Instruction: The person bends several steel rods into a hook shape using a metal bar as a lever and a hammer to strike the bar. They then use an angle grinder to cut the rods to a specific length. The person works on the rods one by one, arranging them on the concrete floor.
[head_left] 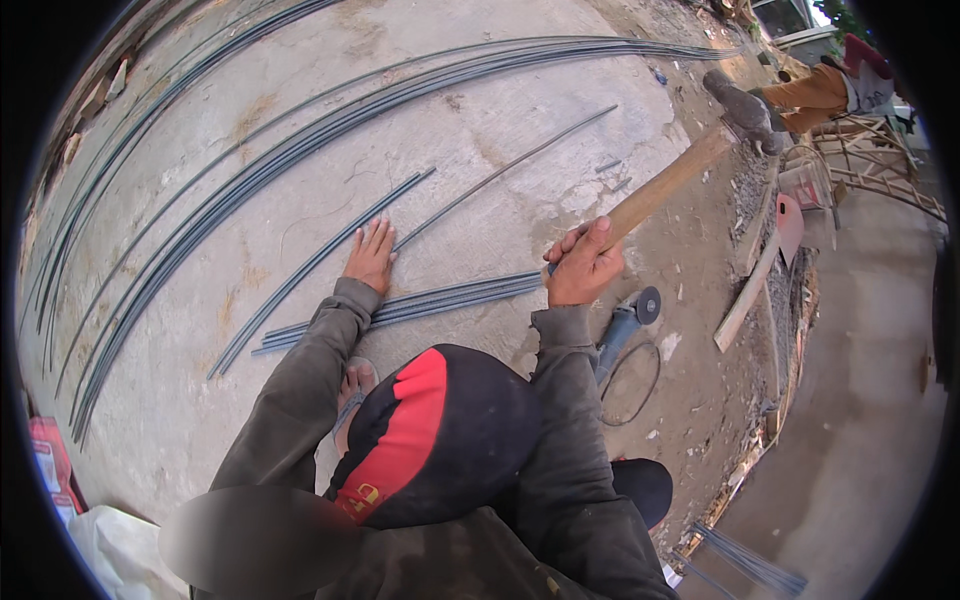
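Note:
My right hand (585,268) is closed around the near end of a flat wooden board (668,188), which slants away to the far right. The bundle of steel reinforcing bars (465,293) on the concrete has its right end beside that hand. My left hand (371,258) lies palm down with its fingers apart, between a pair of bars (320,262) and the near end of a single bar (510,167). Whether its palm presses on a bar is hidden. An angle grinder (622,330) with a dark disc rests on the dirt, just right of my right forearm.
Long bars (250,170) curve across the concrete slab (300,120) at the far left. A power cord (645,385) loops near the grinder. Another person's boot (745,110) stands at the far right, near a bucket (803,187) and a wood strip (748,298).

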